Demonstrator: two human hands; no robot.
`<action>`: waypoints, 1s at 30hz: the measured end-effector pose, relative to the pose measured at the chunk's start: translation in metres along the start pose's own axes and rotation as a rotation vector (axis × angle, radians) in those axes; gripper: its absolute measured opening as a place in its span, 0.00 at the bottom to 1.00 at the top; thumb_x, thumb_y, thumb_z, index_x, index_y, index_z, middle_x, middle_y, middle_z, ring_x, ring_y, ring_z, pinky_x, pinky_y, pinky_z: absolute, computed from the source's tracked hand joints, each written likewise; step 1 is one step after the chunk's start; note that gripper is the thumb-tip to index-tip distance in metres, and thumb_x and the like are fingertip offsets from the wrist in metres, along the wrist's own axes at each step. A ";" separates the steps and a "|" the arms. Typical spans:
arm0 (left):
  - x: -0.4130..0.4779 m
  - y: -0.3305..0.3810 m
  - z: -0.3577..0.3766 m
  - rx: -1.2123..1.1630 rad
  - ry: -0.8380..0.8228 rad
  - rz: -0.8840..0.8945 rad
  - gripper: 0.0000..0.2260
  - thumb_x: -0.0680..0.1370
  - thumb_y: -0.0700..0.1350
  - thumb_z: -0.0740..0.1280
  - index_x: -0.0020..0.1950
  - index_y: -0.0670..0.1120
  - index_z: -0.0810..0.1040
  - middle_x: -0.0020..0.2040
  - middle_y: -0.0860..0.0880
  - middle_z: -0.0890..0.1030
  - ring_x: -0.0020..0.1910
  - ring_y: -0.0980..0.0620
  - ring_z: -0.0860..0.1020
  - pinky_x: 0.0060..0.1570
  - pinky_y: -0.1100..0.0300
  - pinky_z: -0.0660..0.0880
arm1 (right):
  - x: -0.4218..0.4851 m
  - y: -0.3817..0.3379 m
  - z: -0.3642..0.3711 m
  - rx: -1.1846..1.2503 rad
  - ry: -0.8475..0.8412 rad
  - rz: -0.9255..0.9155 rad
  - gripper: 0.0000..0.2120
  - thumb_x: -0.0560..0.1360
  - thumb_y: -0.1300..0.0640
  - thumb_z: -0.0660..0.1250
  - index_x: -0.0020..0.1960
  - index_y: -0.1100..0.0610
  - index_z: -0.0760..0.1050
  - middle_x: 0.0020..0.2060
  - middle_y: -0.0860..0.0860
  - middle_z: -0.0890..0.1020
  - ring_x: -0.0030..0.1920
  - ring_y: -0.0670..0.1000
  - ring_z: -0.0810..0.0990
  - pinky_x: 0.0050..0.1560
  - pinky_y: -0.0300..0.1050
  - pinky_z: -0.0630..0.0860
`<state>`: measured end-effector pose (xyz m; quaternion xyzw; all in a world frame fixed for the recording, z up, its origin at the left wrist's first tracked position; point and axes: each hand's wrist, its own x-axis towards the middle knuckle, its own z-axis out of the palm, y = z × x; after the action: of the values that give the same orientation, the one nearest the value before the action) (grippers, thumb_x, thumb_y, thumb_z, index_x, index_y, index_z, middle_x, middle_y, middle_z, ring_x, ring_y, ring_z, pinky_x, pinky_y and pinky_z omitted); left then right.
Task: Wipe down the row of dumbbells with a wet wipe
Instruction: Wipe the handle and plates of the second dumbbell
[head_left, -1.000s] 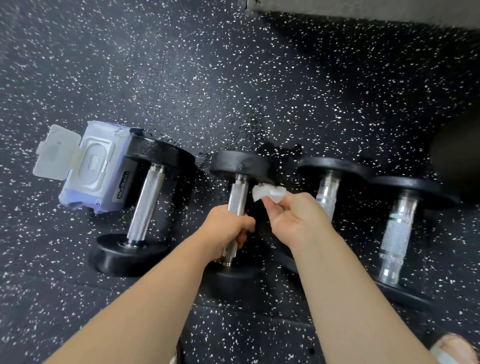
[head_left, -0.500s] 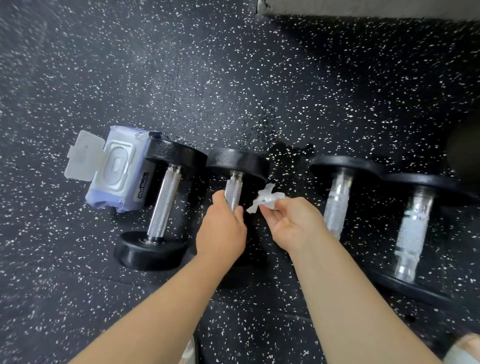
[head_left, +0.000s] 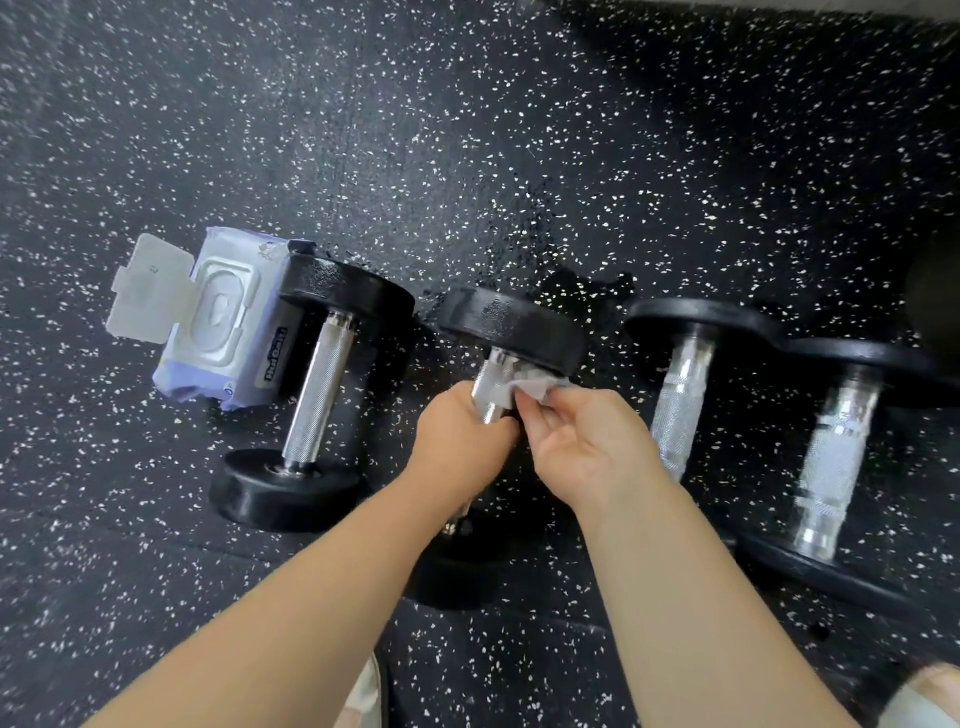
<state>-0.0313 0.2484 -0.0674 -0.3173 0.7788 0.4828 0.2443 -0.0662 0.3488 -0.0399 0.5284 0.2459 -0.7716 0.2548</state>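
Right hand (head_left: 587, 452): thumb and first fingers pinched a bunched wet wipe (head_left: 535, 387), pressing it against the far end of the steel handle (head_left: 488, 387), right where the bar meets the black head (head_left: 511, 327). The other fingers were loosely bent beneath; I could not tell whether they touched the bar.

Left hand (head_left: 460, 447): fingers curled round the middle of that same handle, steadying the second dumbbell (head_left: 511, 343) from the left of the row. Its near head lay mostly hidden under my forearms.

Step in hand, as I judged it: wiping this bar, starting at the collar. The next move called for dragging the wipe down the knurling towards me, and the left hand sat in the way, so it would have to slide or let go. The weight could roll once released.

Outward: the first dumbbell (head_left: 317, 405) lay just beside on the left, leaning on the wipes pack (head_left: 223, 338), whose lid stood flipped open. The third dumbbell (head_left: 680, 400) and fourth dumbbell (head_left: 831, 462) lay to the right, their far heads touching or nearly so. All rested on the speckled rubber floor (head_left: 467, 156). Whether any was already clean, I could not tell.
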 end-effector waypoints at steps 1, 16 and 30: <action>-0.004 0.003 0.001 -0.020 -0.041 0.010 0.06 0.66 0.43 0.65 0.39 0.41 0.74 0.29 0.47 0.74 0.28 0.49 0.70 0.31 0.58 0.68 | -0.001 -0.005 -0.002 0.018 -0.006 0.006 0.08 0.77 0.74 0.56 0.44 0.69 0.73 0.38 0.59 0.81 0.43 0.52 0.81 0.47 0.44 0.79; -0.006 0.031 0.013 -0.318 -0.205 -0.161 0.07 0.69 0.32 0.62 0.34 0.42 0.69 0.25 0.45 0.68 0.20 0.50 0.65 0.24 0.62 0.65 | -0.018 -0.042 0.003 0.024 -0.052 -0.053 0.09 0.76 0.76 0.55 0.41 0.70 0.71 0.41 0.59 0.78 0.49 0.54 0.80 0.56 0.44 0.77; -0.002 0.028 0.002 -0.550 -0.499 -0.386 0.10 0.67 0.34 0.56 0.29 0.46 0.62 0.23 0.50 0.63 0.18 0.54 0.61 0.22 0.65 0.62 | 0.002 -0.030 0.012 -0.070 -0.037 -0.017 0.14 0.76 0.77 0.53 0.37 0.66 0.71 0.31 0.57 0.75 0.33 0.49 0.78 0.33 0.36 0.79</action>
<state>-0.0502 0.2605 -0.0499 -0.3841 0.4639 0.6802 0.4178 -0.0950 0.3627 -0.0348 0.5027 0.2725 -0.7743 0.2710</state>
